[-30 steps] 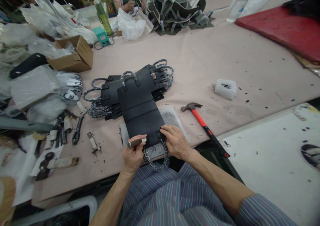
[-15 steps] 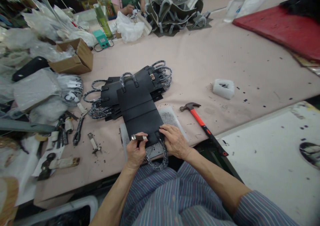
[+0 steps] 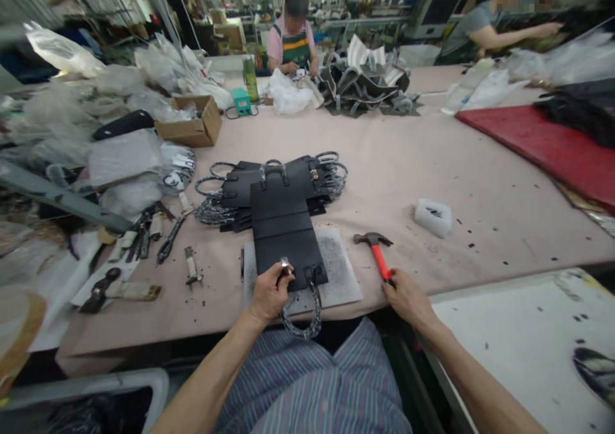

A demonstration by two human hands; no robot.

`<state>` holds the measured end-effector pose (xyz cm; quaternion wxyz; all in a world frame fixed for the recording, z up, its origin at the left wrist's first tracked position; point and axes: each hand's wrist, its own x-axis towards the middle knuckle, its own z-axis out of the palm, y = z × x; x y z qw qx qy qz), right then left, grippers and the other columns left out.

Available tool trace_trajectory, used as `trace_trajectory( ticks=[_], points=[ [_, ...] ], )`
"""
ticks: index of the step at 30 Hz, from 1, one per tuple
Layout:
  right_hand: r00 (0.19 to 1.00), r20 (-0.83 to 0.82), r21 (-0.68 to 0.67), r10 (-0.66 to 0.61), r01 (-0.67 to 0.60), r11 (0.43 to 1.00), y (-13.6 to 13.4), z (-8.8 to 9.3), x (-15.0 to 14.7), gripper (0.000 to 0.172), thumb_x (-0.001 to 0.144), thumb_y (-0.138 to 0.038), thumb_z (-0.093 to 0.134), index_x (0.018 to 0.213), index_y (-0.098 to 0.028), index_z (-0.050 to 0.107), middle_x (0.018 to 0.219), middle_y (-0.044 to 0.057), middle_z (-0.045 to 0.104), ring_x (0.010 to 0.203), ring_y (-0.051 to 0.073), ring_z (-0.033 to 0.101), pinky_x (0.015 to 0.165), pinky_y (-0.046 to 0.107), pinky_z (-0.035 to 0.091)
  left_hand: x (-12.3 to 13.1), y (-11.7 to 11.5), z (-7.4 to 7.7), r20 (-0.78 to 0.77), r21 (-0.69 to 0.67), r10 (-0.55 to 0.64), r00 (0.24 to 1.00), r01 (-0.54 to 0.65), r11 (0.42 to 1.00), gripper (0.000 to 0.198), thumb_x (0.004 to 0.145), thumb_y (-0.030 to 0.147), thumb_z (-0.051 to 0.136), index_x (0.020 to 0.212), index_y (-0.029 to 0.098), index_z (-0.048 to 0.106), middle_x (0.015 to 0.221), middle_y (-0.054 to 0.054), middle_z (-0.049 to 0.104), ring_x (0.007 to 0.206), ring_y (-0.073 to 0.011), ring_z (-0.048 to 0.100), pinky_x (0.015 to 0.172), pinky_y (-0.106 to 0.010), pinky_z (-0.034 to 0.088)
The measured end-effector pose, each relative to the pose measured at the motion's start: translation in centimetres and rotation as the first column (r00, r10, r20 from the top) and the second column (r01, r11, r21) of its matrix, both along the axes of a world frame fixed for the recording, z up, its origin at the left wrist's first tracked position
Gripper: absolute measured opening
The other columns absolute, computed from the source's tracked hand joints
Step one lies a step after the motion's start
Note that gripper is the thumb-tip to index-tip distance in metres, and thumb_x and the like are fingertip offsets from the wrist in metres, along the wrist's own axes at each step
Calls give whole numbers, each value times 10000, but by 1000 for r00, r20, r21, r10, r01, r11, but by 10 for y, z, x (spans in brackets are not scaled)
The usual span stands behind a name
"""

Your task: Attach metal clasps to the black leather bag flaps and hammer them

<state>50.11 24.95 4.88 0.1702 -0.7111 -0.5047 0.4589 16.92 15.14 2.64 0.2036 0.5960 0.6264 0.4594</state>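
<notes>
My left hand (image 3: 269, 293) is closed around a short metal punch-like tool (image 3: 284, 263), its shiny end up, over the near end of a black bag panel (image 3: 284, 232). A cord-like handle (image 3: 316, 312) wrapped in clear film is joined to that end and hangs over the table edge. Under the panel lies a pale slab (image 3: 343, 270) with dark specks. To the right, my right hand (image 3: 408, 298) grips the red and black handle of a claw hammer (image 3: 379, 258), whose head lies on the table. The panel's far end rests on a stack of similar black panels (image 3: 235, 187).
A white roll (image 3: 432, 217) stands on the right of the table (image 3: 384, 165). Several hand tools (image 3: 192, 267) lie at left, near plastic bags and a cardboard box (image 3: 206, 123). A red board (image 3: 533, 145) is at far right. Two co-workers (image 3: 293, 43) are across the table.
My right hand has left the panel and moved right onto the hammer's handle. The tool in my left hand has turned from lying sideways to upright. The camera view has tilted up.
</notes>
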Motion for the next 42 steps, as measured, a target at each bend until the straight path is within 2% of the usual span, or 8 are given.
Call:
trace_trajectory(
  ticks=[6, 10, 13, 17, 23, 30, 36, 42],
  points=[
    [943, -332, -162, 19, -77, 984, -7, 45, -33, 185, 802, -330, 603, 748, -225, 460, 597, -68, 399, 430, 84, 334, 395, 212, 354, 1, 0, 1, -15, 18, 8, 1000, -8, 1000, 126, 887, 171, 566, 972, 206, 654, 870, -20, 731, 803, -155, 710, 777, -257, 558],
    [915, -358, 186, 187, -127, 974, -26, 99, -63, 431, 924, -660, 461, 846, -237, 489, 575, -80, 389, 408, 93, 325, 358, 208, 278, 1, 0, 0, -20, 27, 12, 1000, -11, 1000, 128, 883, 169, 565, 967, 206, 655, 857, -22, 733, 786, -161, 710, 765, -270, 564],
    [902, 1, 603, 432, -345, 719, -38, 130, -82, 429, 992, -609, 394, 802, -238, 496, 569, -40, 450, 478, 123, 411, 443, 249, 314, 1, 0, -1, -26, 34, 16, 1000, -15, 999, 119, 889, 176, 563, 965, 206, 649, 860, -26, 731, 786, -167, 712, 759, -276, 565],
    [671, 470, 546, 574, -731, 408, -41, 155, -94, 356, 1014, -465, 413, 745, -243, 482, 532, -24, 490, 427, 124, 341, 455, 306, 207, 1, 1, -1, -40, 43, 18, 999, -16, 999, 101, 883, 182, 569, 933, 213, 652, 818, -17, 728, 746, -168, 715, 722, -266, 565],
    [871, 286, 758, 400, -461, 462, -44, 193, -98, 358, 1055, -472, 316, 821, -268, 493, 600, -15, 503, 484, 154, 428, 476, 298, 297, 0, 2, -4, -28, 62, 15, 1000, -13, 998, 120, 879, 173, 580, 958, 208, 662, 851, -22, 741, 798, -169, 727, 760, -265, 568],
    [610, 532, 395, 587, -792, 465, -42, 137, -71, 366, 1020, -498, 407, 782, -247, 524, 536, -15, 517, 437, 142, 364, 486, 311, 195, -2, 0, -7, -42, 39, 0, 999, 2, 999, 125, 893, 184, 563, 961, 210, 664, 836, -19, 736, 751, -160, 716, 721, -255, 562],
    [867, 322, 272, 380, -469, 840, 2, 73, -33, 424, 1016, -480, 314, 737, -222, 504, 578, -14, 533, 480, 137, 483, 502, 254, 349, -3, 0, -8, -30, 23, 14, 999, -13, 1000, 128, 891, 204, 580, 976, 209, 675, 839, -8, 737, 754, -153, 716, 744, -253, 567],
    [876, 422, 291, 234, -376, 880, 18, 11, -28, 248, 956, -335, 472, 958, -150, 639, 937, 158, 666, 817, 264, 654, 755, 408, 517, -3, -1, -3, -12, 33, 3, 1000, -3, 999, 126, 897, 237, 597, 990, 206, 675, 896, -31, 753, 819, -165, 732, 802, -275, 582]
  ],
)
